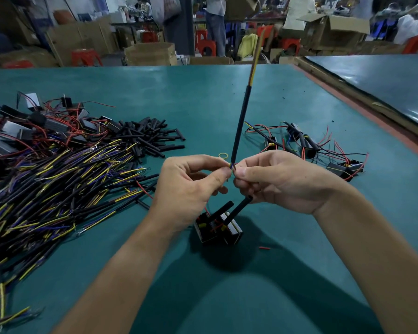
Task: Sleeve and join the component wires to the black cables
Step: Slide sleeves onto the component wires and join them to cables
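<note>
Pinching the lower end of a black cable (239,121) between the thumb and forefinger of my left hand (191,189), I hold it upright above the green desk (155,92). My right hand (282,182), fingers curled, pinches thin wire ends (232,165) right against the cable's stripped tip. Just below both hands is the component (217,229), with two black sleeves (239,208) rising from it. A heap of cables (58,189) lies to the left, and finished pieces (307,143) lie to the right.

No legible text or labels
</note>
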`<control>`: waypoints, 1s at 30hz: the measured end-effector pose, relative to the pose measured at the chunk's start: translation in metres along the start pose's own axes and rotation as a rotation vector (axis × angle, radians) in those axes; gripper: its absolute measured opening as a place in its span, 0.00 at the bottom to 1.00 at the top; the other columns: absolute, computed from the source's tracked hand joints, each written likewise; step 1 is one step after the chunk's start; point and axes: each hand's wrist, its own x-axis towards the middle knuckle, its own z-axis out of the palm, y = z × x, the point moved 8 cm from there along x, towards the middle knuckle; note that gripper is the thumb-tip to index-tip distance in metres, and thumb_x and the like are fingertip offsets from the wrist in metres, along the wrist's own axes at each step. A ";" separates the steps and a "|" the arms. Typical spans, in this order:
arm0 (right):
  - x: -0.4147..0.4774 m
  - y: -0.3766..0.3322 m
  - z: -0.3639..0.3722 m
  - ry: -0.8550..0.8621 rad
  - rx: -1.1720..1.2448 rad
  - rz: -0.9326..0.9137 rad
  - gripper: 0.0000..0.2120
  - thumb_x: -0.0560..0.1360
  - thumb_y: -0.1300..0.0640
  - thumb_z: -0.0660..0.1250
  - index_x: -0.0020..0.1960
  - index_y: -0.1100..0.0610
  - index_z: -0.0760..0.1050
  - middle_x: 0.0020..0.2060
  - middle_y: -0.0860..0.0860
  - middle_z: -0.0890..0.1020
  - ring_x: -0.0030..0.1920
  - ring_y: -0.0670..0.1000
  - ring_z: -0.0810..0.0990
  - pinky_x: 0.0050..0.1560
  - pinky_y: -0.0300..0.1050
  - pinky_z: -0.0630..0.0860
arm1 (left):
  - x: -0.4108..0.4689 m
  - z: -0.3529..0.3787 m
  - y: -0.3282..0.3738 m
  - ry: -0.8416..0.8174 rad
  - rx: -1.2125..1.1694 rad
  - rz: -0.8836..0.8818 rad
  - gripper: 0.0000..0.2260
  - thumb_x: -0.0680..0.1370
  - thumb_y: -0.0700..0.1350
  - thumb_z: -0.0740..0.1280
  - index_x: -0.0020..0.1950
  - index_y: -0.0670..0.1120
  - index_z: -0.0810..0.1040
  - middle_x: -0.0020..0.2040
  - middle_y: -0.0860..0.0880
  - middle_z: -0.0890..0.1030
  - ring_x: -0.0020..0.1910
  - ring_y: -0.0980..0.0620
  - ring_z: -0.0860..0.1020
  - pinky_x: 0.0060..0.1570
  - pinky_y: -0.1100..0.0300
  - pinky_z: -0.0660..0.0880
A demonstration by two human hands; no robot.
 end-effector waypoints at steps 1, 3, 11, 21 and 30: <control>0.000 0.000 0.000 0.004 -0.009 -0.006 0.09 0.79 0.62 0.63 0.40 0.58 0.75 0.32 0.49 0.77 0.31 0.44 0.73 0.33 0.34 0.74 | 0.000 0.001 0.000 -0.016 0.006 -0.001 0.07 0.73 0.35 0.73 0.40 0.46 0.84 0.34 0.51 0.84 0.29 0.53 0.82 0.33 0.61 0.78; 0.001 0.000 0.000 0.013 -0.017 -0.018 0.09 0.79 0.63 0.63 0.40 0.58 0.75 0.32 0.49 0.77 0.31 0.45 0.73 0.32 0.33 0.73 | 0.000 0.002 0.000 -0.042 0.001 -0.011 0.06 0.74 0.34 0.72 0.40 0.45 0.84 0.33 0.51 0.83 0.29 0.53 0.81 0.34 0.59 0.78; 0.000 -0.005 0.001 0.015 0.007 -0.067 0.10 0.78 0.65 0.63 0.38 0.59 0.75 0.31 0.51 0.76 0.30 0.45 0.72 0.33 0.33 0.72 | -0.002 0.003 -0.003 -0.050 -0.125 -0.094 0.04 0.75 0.34 0.71 0.41 0.41 0.82 0.34 0.50 0.83 0.29 0.54 0.80 0.33 0.62 0.77; -0.003 -0.013 -0.002 0.126 -0.488 -0.200 0.10 0.79 0.63 0.65 0.39 0.56 0.76 0.31 0.50 0.76 0.33 0.48 0.69 0.35 0.42 0.66 | -0.005 0.021 -0.008 -0.231 -0.118 -0.197 0.08 0.79 0.32 0.62 0.42 0.41 0.73 0.31 0.51 0.79 0.30 0.52 0.75 0.34 0.62 0.75; -0.010 -0.023 -0.001 0.076 -0.727 -0.279 0.07 0.77 0.57 0.69 0.41 0.57 0.80 0.33 0.55 0.81 0.32 0.45 0.72 0.34 0.41 0.70 | -0.005 0.020 -0.002 -0.229 -0.119 -0.106 0.06 0.75 0.33 0.70 0.40 0.41 0.76 0.30 0.48 0.81 0.28 0.52 0.74 0.31 0.64 0.73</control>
